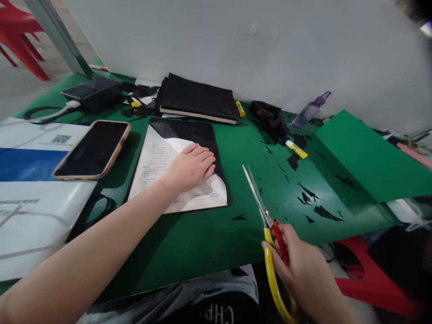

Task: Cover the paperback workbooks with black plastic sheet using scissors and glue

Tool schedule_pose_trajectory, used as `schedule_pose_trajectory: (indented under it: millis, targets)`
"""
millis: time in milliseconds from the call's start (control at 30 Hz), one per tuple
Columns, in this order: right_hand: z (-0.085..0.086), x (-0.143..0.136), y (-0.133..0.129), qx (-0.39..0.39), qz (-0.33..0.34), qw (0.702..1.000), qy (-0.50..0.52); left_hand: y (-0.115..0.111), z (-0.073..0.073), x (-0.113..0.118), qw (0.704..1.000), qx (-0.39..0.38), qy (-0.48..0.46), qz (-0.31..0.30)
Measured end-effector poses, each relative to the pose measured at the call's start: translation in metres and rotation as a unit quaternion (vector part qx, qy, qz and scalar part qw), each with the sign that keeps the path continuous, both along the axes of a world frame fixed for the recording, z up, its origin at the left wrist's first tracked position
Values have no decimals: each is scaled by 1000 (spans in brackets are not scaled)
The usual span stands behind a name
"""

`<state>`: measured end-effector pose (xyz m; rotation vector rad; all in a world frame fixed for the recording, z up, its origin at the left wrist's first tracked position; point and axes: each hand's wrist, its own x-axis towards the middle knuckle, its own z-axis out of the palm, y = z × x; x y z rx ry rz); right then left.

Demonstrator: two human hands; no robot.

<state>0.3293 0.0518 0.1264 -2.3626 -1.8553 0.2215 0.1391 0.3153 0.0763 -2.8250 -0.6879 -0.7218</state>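
My left hand (194, 167) lies flat, palm down, on a printed white sheet (153, 164) with a folded-over corner. Beneath the sheet, black paper (195, 130) shows along the top and right side. In my right hand (300, 258) is a pair of scissors (267, 216) with yellow and red handles, blades slightly apart and pointing away from me over the table. The scissors touch no paper. Thin black scraps (326, 213) are scattered to the right of the blades.
On the green table (202, 249) are a phone (94, 148) on a white-and-blue bag (30, 198), a black book (200, 99), glue sticks (297, 149), a purple spray bottle (311, 110) and a green sheet (371, 157). A red stool (374, 281) is at the lower right.
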Motion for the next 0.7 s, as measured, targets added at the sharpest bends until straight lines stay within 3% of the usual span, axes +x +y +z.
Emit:
schedule_pose_trajectory:
  millis: [100,233,700]
  targets:
    - [-3,-10,-16,-17,48,997,-59,0,-2,0,1000,8,-8,0]
    - [-6,-20,-25,-35,51,992,-108,1,-3,-1,1000,10,-15,-3]
    - [-20,-42,-26,-53,16,995,-86,-5,7,-7,994,-37,53,84]
